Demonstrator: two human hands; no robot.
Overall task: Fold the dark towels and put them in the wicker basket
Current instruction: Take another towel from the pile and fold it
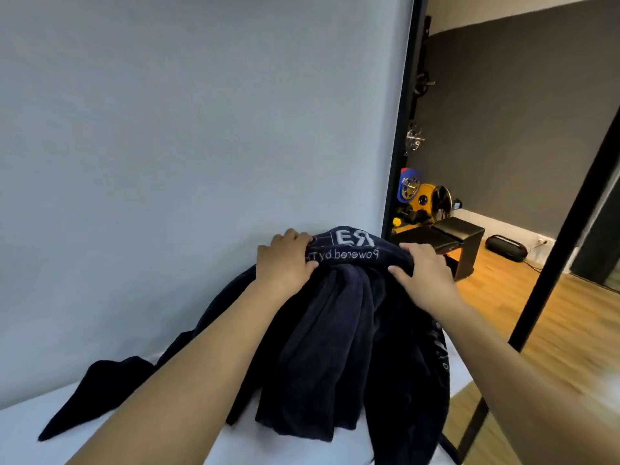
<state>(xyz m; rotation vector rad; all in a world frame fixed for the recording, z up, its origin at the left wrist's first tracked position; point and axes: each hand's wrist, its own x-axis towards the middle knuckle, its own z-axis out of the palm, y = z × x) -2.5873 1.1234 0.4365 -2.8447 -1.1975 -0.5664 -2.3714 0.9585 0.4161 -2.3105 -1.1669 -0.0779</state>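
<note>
Centre frame, slightly right: both hands hold up a dark towel point(339, 333) by its top edge. Left hand point(285, 263) grips the upper-left part of that edge, fingers curled over it; right hand point(426, 273) pinches the upper-right part, thumb in front, fingers behind. Printed band with reversed lettering runs between the two hands, so the held edge lies roughly left-right across the frame. Rest of the towel hangs bunched straight down from the hands, long axis vertical, lower end draping onto the white surface point(302, 444) at bottom centre. More dark cloth point(100, 394) trails out toward lower left on the same surface; can't tell if it's the same towel or another. Hands at about equal height, neither clearly nearer. Wicker basket not in view. Likely step: spreading the towel flat before the first fold; hands look too close together for that. Background: grey backdrop point(184, 146) upper left, black bench point(459, 236) and wood floor point(553, 323) at right.
</note>
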